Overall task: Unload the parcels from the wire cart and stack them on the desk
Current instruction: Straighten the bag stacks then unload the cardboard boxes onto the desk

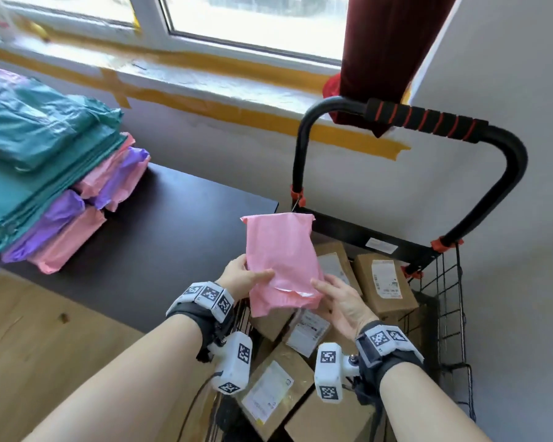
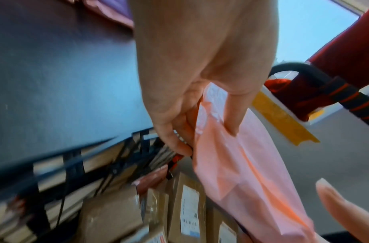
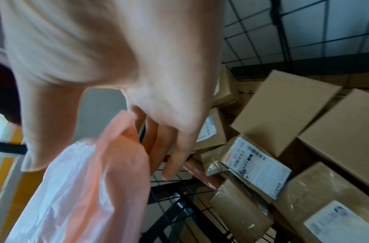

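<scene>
A pink plastic mailer parcel (image 1: pixel 281 256) hangs upright above the wire cart (image 1: pixel 449 282), close to the desk's right end. My left hand (image 1: pixel 246 275) pinches its left edge, with the thumb (image 2: pixel 233 118) on the front and curled fingers behind. My right hand (image 1: pixel 336 298) is at the parcel's lower right. Its fingers (image 3: pixel 175 156) lie straight behind the pink parcel (image 3: pixel 96 180), and the thumb stands off the front. Several brown cardboard boxes (image 1: pixel 383 282) with white labels fill the cart. On the dark desk (image 1: pixel 173 224) stands a stack of green, purple and pink mailers (image 1: pixel 45 173).
The cart's black handle with a red-striped grip (image 1: pixel 425 121) arches over its far end. A window sill with yellow tape (image 1: pixel 205 78) runs behind the desk, and a dark red curtain (image 1: pixel 387 52) hangs near the handle. Bare desk surface lies right of the stack. The floor is wooden (image 1: pixel 29 330).
</scene>
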`<action>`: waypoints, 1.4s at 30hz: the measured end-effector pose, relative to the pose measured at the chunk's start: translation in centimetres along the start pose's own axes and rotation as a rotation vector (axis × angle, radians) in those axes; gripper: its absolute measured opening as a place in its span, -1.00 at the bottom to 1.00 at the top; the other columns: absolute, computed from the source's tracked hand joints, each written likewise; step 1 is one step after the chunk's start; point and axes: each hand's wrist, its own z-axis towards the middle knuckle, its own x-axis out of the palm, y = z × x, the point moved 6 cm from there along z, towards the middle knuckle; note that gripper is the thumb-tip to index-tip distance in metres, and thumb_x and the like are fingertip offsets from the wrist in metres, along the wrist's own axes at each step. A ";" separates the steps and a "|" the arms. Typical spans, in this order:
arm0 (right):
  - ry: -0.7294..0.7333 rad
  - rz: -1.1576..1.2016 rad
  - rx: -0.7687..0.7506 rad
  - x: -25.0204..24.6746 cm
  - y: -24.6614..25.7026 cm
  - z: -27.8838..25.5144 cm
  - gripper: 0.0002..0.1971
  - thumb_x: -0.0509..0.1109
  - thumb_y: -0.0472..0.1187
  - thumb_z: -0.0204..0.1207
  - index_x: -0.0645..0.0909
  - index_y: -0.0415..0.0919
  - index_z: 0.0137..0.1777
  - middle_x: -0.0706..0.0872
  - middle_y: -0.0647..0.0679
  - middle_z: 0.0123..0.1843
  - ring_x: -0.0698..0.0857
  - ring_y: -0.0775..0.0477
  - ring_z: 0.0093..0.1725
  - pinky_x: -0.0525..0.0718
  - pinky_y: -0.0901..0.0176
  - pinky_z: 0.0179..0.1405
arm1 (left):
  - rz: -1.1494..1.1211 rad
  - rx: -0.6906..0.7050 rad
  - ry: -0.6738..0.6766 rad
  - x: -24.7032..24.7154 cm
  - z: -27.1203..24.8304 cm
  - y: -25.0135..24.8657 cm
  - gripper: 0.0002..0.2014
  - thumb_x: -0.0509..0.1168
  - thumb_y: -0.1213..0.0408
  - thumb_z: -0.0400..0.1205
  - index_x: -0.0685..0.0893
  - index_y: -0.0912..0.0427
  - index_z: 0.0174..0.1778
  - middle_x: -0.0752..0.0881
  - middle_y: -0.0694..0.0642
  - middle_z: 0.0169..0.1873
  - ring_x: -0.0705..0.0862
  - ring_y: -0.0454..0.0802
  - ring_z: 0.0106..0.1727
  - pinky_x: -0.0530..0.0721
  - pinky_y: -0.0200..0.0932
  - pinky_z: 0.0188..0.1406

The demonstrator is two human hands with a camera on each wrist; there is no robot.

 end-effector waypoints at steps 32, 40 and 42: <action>0.172 -0.385 -0.355 54.1 5.4 6.1 -0.47 0.48 -0.50 0.40 0.50 -0.19 0.34 0.74 -0.22 -0.10 0.74 0.01 -0.46 0.69 0.22 -0.51 | 0.024 0.360 -0.176 -52.8 -6.0 -11.0 -0.30 0.58 0.41 0.27 0.50 0.20 0.34 0.70 0.20 0.16 0.70 0.15 0.19 0.62 0.11 0.32; 0.298 -0.391 -0.396 64.3 9.0 11.3 -0.40 0.52 -0.42 0.39 0.41 -0.10 0.39 0.72 -0.31 0.10 0.76 -0.24 -0.06 0.78 -0.01 -0.26 | 0.024 0.298 -0.134 -61.2 -3.2 -15.8 -0.38 0.53 0.55 0.34 0.50 0.34 0.32 0.69 0.35 0.17 0.70 0.30 0.19 0.65 0.17 0.26; 0.279 -0.408 -0.417 65.9 10.0 12.2 -0.36 0.54 -0.42 0.38 0.39 -0.14 0.43 0.71 -0.34 0.16 0.75 -0.32 0.02 0.77 -0.16 -0.10 | 0.026 0.305 -0.110 -62.6 -2.2 -17.0 -0.42 0.47 0.60 0.41 0.49 0.33 0.35 0.68 0.36 0.19 0.69 0.30 0.21 0.67 0.13 0.22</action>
